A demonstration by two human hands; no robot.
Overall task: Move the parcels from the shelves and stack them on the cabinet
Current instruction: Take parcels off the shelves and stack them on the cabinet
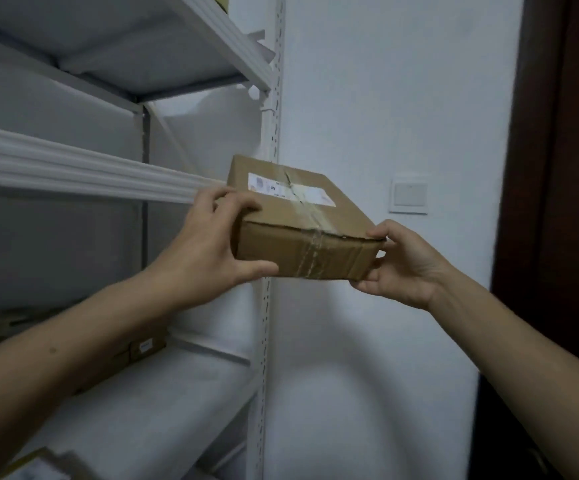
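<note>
A flat brown cardboard parcel [302, 216] is held by both hands at the right end of the middle shelf [73, 168], in front of the white perforated upright post [270, 133] of the shelf unit. The parcel is kept almost level, with its near side turned toward the camera. Its far left corner is seen just at the right end of the shelf's front edge; whether any part of it rests on the shelf cannot be told. A white label [291, 188] is stuck on its top face, and clear tape is run across the top and down the near side.

The left hand [208, 244] is clasped on the near left corner of the parcel: the fingers are curled over the top face and the thumb is pressed under the bottom edge. The right hand [399, 265] is closed around the near right corner: the thumb is laid on the top edge and the fingers are placed below the box.

On the lower shelf [177, 393], toward its left end, a second brown parcel [142, 351] is seen, partly hidden behind the left forearm. On the white wall [385, 98] to the right of the post a white light switch [409, 194] is mounted, and a dark brown door [565, 202] is seen at the far right.
</note>
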